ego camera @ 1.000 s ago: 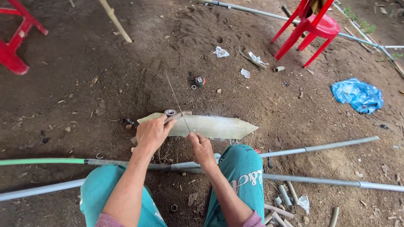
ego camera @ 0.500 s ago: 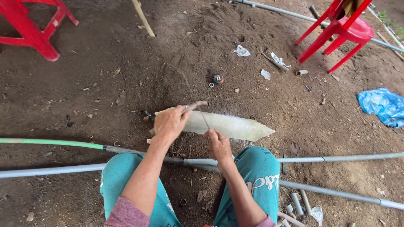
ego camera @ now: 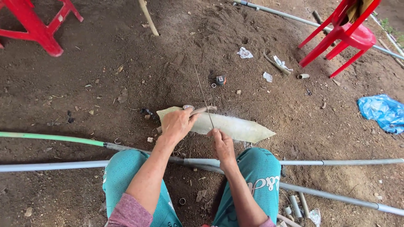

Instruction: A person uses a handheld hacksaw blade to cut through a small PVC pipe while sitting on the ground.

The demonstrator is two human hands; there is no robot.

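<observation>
A pale, pointed sheet [ego camera: 240,127] lies flat on the dirt in front of my knees. My left hand [ego camera: 176,125] presses a short grey pipe piece [ego camera: 201,110] down on the sheet's left end. My right hand [ego camera: 221,143] is closed on the near end of a thin saw blade [ego camera: 204,98] that slants up and away over the pipe piece. Pale dust is scattered on the soil beside the cut.
Long grey pipes [ego camera: 336,162] and a green pipe [ego camera: 50,137] lie across the ground by my legs. Red plastic chairs stand at far left [ego camera: 38,25] and far right [ego camera: 345,35]. A blue bag [ego camera: 383,110], a small black object [ego camera: 219,80] and paper scraps litter the dirt.
The view has shifted so the work sits more central. My right hand has drawn the blade back toward me; the left hand stays on the pipe piece.
</observation>
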